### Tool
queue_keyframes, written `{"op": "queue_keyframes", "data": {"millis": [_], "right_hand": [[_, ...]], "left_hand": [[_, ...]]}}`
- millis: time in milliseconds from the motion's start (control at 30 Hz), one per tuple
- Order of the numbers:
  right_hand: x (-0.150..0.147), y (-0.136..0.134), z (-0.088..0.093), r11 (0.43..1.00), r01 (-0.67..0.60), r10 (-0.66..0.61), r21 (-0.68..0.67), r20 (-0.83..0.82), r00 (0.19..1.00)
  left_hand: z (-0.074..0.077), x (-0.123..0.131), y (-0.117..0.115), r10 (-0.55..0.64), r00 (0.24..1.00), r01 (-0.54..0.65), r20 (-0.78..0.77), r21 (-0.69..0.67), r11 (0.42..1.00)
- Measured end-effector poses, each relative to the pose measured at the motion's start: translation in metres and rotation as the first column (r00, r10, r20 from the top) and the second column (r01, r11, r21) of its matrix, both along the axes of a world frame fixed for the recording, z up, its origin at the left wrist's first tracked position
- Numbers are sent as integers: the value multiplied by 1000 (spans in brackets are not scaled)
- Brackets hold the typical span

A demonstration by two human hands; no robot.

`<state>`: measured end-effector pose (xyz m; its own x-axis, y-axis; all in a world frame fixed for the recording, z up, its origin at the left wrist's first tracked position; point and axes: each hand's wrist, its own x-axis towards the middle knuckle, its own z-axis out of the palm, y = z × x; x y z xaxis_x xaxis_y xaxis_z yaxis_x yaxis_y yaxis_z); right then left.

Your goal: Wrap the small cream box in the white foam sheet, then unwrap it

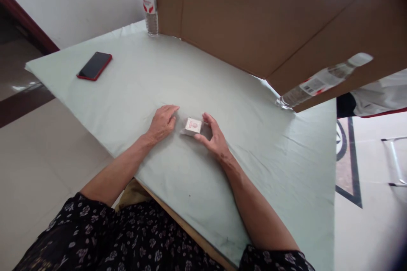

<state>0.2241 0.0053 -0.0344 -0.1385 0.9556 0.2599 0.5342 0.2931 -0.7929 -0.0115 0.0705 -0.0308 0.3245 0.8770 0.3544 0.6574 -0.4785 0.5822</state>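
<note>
A small pale box (pixel 193 125) with red print lies on the cloth-covered table (pixel 286 178), between the two hands and nearer the right one. The right hand (pixel 218 139) is spread in a wide curve around the box's right end, thumb at the near corner and fingers at the far one; whether the fingertips actually press on it is hard to tell from this height. The left hand (pixel 163 123) holds nothing: it rests to the left of the box, clearly apart from it, with fingers together and the thumb close beneath them. The box's top looks nearly square, so no long axis stands out, but clear wrapping (pixel 183 130) juts from its left end, towards the left hand. Beyond the left hand, farther left, lies a phone (pixel 94 66). A brown cardboard panel (pixel 222 17) stands beyond both hands, with one bottle (pixel 149 8) ahead of the left hand and another bottle (pixel 318 82) far to the right of the right.
</note>
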Motion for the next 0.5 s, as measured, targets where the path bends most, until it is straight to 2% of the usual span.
{"op": "queue_keyframes", "data": {"millis": [67,133,233,300,400,500], "right_hand": [[9,1,0,996,84,-84,7,15,996],[17,4,-1,982,190,-188,9,178,966],[23,8,0,971,237,-212,18,520,828],[25,8,1,970,244,-197,18,649,735],[35,-1,5,948,317,-228,19,738,635],[61,-21,6,895,445,-300,23,769,564]], "left_hand": [[0,-1,0,5,998,-3,-64,30,1000],[1,-1,0,1,990,2,-145,21,1000],[4,1,-3,-6,955,-7,-295,-42,999],[6,2,-6,-5,920,-24,-391,-70,997],[9,-3,-16,14,864,-59,-503,-73,996],[10,-23,-33,52,813,-113,-581,-69,991]]}}
